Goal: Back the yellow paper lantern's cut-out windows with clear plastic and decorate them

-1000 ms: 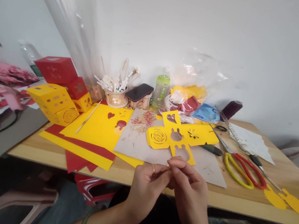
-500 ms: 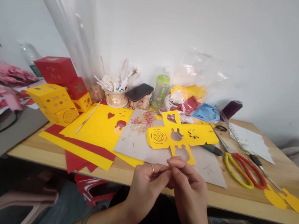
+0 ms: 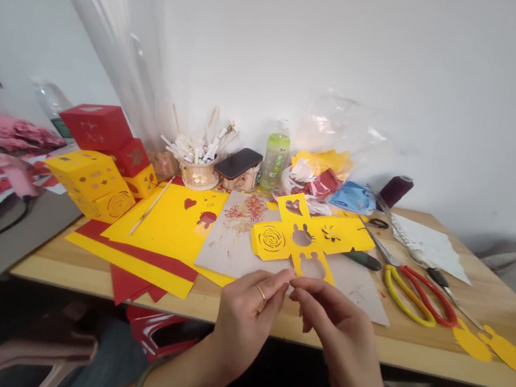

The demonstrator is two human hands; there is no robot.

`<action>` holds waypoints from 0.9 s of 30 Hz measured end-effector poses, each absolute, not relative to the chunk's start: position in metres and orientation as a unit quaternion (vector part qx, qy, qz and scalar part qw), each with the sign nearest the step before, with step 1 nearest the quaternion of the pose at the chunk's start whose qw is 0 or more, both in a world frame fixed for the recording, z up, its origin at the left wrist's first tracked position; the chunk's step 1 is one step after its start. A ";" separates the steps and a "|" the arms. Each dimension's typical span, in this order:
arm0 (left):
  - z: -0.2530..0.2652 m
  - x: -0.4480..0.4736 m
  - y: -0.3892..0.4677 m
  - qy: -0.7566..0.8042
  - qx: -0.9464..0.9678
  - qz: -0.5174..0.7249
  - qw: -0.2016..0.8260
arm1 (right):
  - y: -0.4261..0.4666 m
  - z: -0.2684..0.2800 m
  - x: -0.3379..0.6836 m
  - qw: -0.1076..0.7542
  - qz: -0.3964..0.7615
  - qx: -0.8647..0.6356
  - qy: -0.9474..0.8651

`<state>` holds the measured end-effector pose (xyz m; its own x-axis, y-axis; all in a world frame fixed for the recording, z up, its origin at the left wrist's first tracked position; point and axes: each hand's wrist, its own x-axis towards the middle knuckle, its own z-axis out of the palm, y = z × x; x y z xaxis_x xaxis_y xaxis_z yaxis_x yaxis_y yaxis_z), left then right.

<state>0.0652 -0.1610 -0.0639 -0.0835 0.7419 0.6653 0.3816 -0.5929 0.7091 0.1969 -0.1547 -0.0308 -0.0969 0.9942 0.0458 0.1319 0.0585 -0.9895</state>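
My left hand (image 3: 248, 311), a ring on one finger, is closed, its fingertips pressed together at the table's front edge. Facing it, my right hand (image 3: 340, 323) brings thumb and forefinger together in a pinch, the other fingers curled loosely. The fingertips of both hands nearly meet; whatever they hold is too small to make out. Just beyond them lies a yellow cross-shaped paper cutout (image 3: 302, 236) with rabbit, bear, flower and swirl openings. Part of it rests on a grey board (image 3: 216, 252) strewn with red and yellow scraps.
Scissors (image 3: 416, 296) and yellow paper shapes (image 3: 505, 350) lie at right. Yellow paper sheets (image 3: 168, 219) and folded yellow (image 3: 88, 173) and red boxes (image 3: 97, 126) occupy the left. Behind stand a basket of pens (image 3: 200, 176), a phone (image 3: 238, 164) and a green bottle (image 3: 276, 157).
My hands have drawn slightly apart, the left turning and shifting left, the right shifting right with its fingers less bunched. The cutout lies where it was.
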 end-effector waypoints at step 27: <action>-0.064 0.064 -0.159 0.430 0.709 0.554 -0.076 | -0.143 -0.037 0.194 0.449 0.622 -0.420 -0.485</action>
<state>0.0637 -0.1590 -0.0642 0.0169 0.5253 0.8508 0.6931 -0.6194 0.3687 0.1942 -0.1432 -0.0373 -0.2453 0.9656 -0.0867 -0.1509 -0.1263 -0.9804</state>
